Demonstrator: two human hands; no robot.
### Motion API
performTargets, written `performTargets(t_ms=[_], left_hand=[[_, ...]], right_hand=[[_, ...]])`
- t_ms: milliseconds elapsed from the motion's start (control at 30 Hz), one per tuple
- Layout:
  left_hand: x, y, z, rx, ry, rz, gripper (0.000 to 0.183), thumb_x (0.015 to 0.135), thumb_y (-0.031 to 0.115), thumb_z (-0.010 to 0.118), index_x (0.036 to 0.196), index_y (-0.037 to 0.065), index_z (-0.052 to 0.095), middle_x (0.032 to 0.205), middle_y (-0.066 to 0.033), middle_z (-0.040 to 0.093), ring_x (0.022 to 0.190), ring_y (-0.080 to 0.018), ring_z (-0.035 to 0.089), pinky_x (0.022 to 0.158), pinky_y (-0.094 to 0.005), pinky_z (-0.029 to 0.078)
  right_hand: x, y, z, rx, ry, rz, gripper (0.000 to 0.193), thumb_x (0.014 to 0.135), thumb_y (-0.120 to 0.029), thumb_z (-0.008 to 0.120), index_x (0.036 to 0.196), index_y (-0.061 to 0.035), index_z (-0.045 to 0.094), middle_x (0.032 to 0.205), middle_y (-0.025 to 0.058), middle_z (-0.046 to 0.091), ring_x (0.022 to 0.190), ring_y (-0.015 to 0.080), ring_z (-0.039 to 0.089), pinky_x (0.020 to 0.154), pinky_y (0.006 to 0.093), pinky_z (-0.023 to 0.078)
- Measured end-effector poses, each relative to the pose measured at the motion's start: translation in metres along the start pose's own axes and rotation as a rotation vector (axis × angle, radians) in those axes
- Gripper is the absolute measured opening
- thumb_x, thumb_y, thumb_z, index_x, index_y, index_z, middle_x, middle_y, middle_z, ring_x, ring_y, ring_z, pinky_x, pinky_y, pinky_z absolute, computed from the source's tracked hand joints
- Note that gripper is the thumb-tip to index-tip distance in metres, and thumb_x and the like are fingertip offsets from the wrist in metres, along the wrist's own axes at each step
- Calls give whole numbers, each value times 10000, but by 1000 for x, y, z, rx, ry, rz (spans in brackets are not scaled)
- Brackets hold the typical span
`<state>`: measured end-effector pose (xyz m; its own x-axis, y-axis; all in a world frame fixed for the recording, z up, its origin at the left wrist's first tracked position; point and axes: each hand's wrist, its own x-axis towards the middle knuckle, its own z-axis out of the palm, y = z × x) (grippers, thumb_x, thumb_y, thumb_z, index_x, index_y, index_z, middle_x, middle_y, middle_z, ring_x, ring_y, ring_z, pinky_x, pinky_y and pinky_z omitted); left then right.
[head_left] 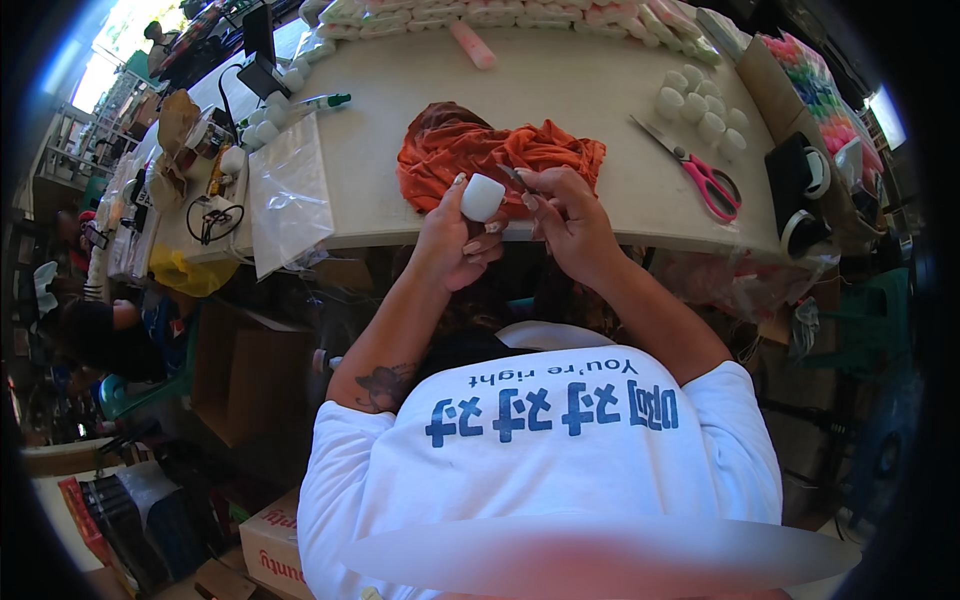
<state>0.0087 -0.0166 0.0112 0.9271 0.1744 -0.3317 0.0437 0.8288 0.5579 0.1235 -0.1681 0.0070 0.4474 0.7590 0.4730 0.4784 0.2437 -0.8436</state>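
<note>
My left hand [447, 243] is closed around a small white rounded piece [483, 199], a short cylinder with a soft-edged end, held at the table's near edge. Just right of it, my right hand [575, 222] pinches a thin dark tool [512, 178] between thumb and fingers. Its tip points up and left, close to the white piece but apart from it; whether it is a blade or tweezers I cannot make out. A crumpled orange cloth [450, 150] lies on the table right behind both hands.
Pink-handled scissors [712, 188] and several white pieces [708, 125] lie to the right. At left are a clear plastic sheet [290, 190], a green marker [325, 102] and more white pieces [265, 130]. A pink cylinder [473, 46] lies before bagged goods [430, 18] at the back.
</note>
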Motion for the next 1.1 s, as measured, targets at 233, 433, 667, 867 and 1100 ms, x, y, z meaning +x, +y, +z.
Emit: performTargets(t_ms=[233, 433, 667, 867, 1100], left_hand=[[0, -2, 1, 109, 23, 62, 480, 1053, 520, 307, 1032, 106, 550, 694, -38, 524, 391, -70, 357, 372, -221, 306], [1, 0, -5, 283, 42, 143, 412, 1024, 484, 450, 1004, 91, 570, 743, -43, 561, 455, -91, 420, 430, -242, 365], [6, 16, -11, 1520, 378, 950, 533, 731, 324, 874, 1102, 33, 626, 1007, -121, 658, 981, -272, 634, 836, -368, 526], [7, 25, -3, 1578, 364, 1042, 511, 729, 316, 868, 1108, 54, 645, 1054, -124, 640, 967, -293, 626, 827, -390, 522], [44, 39, 23, 1769, 248, 1123, 540, 721, 265, 883, 1158, 76, 630, 1019, -93, 628, 1038, -236, 603, 884, -352, 525]], right_hand=[[0, 4, 0, -38, 30, 21, 285, 969, 16, 545, 1233, -75, 606, 1114, 112, 544, 789, 153, 603, 649, 254, 527], [1, 7, -2, -9, 103, 37, 267, 962, -28, 598, 1226, -64, 608, 1093, 118, 560, 757, 151, 600, 625, 265, 521], [11, 6, -33, -132, 251, 58, 258, 968, -62, 611, 1226, -63, 613, 1022, 82, 582, 696, 112, 583, 605, 253, 519], [5, 11, -69, 107, 283, 317, 288, 978, -80, 608, 1265, -83, 581, 1032, 57, 574, 670, 88, 600, 502, 241, 492], [-9, 22, -97, 310, 274, 524, 308, 973, -90, 610, 1278, -89, 567, 1092, 53, 568, 693, 112, 629, 522, 238, 503]])
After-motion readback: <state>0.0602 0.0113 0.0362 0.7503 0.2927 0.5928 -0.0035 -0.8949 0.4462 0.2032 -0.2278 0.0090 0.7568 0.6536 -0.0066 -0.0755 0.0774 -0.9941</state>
